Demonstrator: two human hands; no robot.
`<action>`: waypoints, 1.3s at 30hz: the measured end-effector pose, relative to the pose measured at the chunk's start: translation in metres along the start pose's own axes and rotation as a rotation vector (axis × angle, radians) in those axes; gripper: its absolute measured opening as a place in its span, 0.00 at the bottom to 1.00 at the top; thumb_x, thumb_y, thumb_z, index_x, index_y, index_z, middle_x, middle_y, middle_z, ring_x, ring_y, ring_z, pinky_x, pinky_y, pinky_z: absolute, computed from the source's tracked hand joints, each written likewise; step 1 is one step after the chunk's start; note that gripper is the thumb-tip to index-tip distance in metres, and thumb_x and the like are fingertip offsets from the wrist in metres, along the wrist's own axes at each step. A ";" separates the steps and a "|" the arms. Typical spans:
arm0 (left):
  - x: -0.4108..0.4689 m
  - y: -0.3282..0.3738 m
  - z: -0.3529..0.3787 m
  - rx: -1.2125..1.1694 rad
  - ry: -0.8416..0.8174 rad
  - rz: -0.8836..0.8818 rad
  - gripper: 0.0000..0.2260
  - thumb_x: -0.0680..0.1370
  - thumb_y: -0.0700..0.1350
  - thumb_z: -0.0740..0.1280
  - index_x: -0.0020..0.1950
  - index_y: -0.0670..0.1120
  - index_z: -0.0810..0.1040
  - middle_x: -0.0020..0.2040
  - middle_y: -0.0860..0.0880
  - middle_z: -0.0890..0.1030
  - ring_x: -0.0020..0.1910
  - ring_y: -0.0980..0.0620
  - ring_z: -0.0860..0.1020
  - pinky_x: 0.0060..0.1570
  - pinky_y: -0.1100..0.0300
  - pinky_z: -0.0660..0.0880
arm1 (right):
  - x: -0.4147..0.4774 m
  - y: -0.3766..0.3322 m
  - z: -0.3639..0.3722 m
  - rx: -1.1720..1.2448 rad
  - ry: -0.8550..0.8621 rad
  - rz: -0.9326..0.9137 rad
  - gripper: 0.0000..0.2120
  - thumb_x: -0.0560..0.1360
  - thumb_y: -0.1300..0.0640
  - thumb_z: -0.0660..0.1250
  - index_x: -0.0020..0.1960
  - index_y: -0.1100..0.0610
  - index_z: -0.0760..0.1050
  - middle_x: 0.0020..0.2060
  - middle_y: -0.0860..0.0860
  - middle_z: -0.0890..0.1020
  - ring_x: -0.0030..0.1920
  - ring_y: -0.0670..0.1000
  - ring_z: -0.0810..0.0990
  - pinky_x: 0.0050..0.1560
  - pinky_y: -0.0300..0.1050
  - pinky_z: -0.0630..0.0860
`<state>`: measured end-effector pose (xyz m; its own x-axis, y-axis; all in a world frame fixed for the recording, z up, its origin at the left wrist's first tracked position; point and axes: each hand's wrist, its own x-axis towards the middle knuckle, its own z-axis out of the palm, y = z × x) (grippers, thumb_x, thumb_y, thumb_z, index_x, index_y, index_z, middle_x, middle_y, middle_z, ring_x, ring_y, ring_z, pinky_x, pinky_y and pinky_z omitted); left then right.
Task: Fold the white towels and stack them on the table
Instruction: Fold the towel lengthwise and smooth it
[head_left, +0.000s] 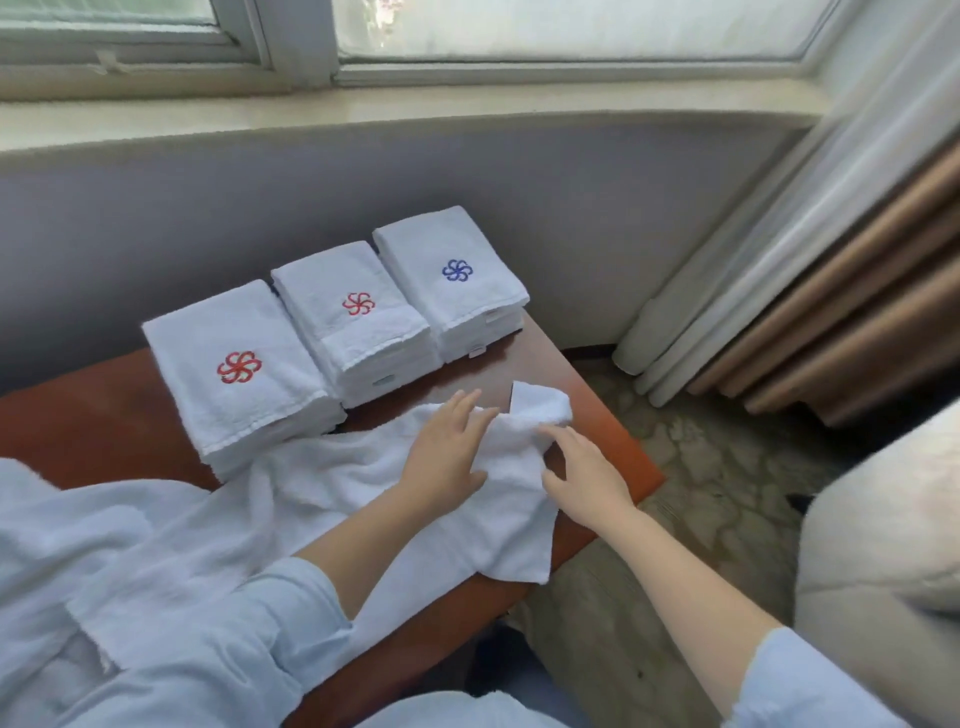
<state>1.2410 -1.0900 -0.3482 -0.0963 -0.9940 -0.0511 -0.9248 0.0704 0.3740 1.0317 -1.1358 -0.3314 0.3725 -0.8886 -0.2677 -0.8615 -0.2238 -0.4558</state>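
An unfolded white towel (332, 499) lies crumpled across the brown table (597, 421), its right end bunched near the table's right edge. My left hand (447, 452) rests flat on that end, fingers spread. My right hand (582, 467) touches the bunched corner with its fingertips, fingers apart. Three stacks of folded white towels stand in a row at the back: a left stack (239, 369) with a red emblem, a middle stack (358, 322) with a red emblem, and a right stack (452, 280) with a blue emblem.
More loose white towelling (62, 545) piles at the left front. A grey wall and window sill (415, 109) run behind the table. Curtains (810, 270) hang at the right, a pale cushioned seat (883, 545) sits at the right front, and patterned floor (701, 467) lies between.
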 end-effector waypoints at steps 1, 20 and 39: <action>0.007 0.004 0.002 0.054 0.001 0.000 0.35 0.75 0.48 0.70 0.78 0.51 0.56 0.80 0.47 0.53 0.80 0.46 0.48 0.77 0.52 0.52 | 0.002 0.004 -0.001 -0.005 -0.009 0.003 0.26 0.77 0.55 0.65 0.74 0.48 0.64 0.70 0.46 0.71 0.69 0.49 0.69 0.59 0.47 0.74; 0.093 0.037 -0.009 -0.249 0.277 -0.557 0.09 0.79 0.50 0.66 0.57 0.51 0.82 0.55 0.49 0.74 0.59 0.49 0.69 0.59 0.54 0.68 | 0.120 0.046 -0.067 0.686 -0.684 0.052 0.12 0.80 0.55 0.60 0.53 0.62 0.79 0.43 0.53 0.83 0.42 0.47 0.80 0.42 0.42 0.74; 0.067 0.069 0.056 -0.212 -0.315 -0.664 0.25 0.75 0.57 0.68 0.70 0.51 0.72 0.63 0.52 0.73 0.62 0.52 0.72 0.57 0.54 0.74 | 0.103 0.107 -0.028 -0.360 -0.325 -0.553 0.25 0.74 0.55 0.66 0.70 0.51 0.69 0.68 0.48 0.70 0.69 0.52 0.66 0.64 0.44 0.67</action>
<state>1.1498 -1.1474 -0.3775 0.3254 -0.7488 -0.5775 -0.7376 -0.5831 0.3404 0.9683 -1.2626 -0.3843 0.8209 -0.4566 -0.3431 -0.5571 -0.7724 -0.3049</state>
